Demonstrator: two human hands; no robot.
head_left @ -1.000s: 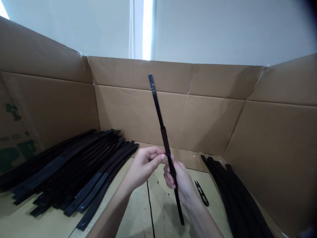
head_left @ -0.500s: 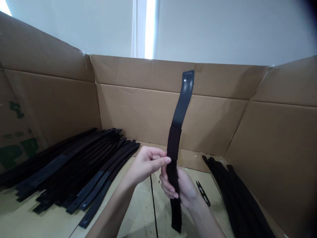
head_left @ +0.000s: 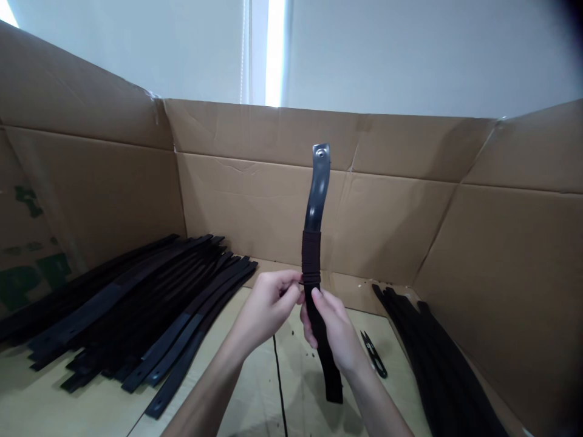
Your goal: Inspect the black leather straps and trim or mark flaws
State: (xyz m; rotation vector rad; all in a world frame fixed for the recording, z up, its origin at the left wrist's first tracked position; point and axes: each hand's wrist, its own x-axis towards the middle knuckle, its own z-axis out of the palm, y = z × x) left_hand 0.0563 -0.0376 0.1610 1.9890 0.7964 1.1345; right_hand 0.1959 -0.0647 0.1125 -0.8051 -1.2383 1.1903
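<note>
While the strap (head_left: 316,243) stands nearly upright in front of the back wall of the cardboard surround (head_left: 410,200), both hands work at its middle. Right hand (head_left: 334,334): fingers closed around the lower half of the strap, thumb laid up its front face. Left hand (head_left: 268,303): thumb and forefinger pinched together at the strap's left edge, just under the dark wrapped band (head_left: 311,258); whether they hold a thread end there cannot be told. Strap's top end shows a bare shiny tab with a small hole (head_left: 321,153); bottom end hangs free below the right wrist, above the bench (head_left: 255,388).

A thin black cord (head_left: 277,382) runs down from below the hands across the bench toward the viewer. Small black snips (head_left: 374,355) lie on the bench just right of the right hand, not touched. Left of the hands: a large pile of black straps (head_left: 136,303), laid flat and roughly parallel, reaching to the left wall. Right of the hands: a smaller bundle of black straps (head_left: 432,364) along the right wall. Dark specks scattered on the bench between the hands and the snips.
</note>
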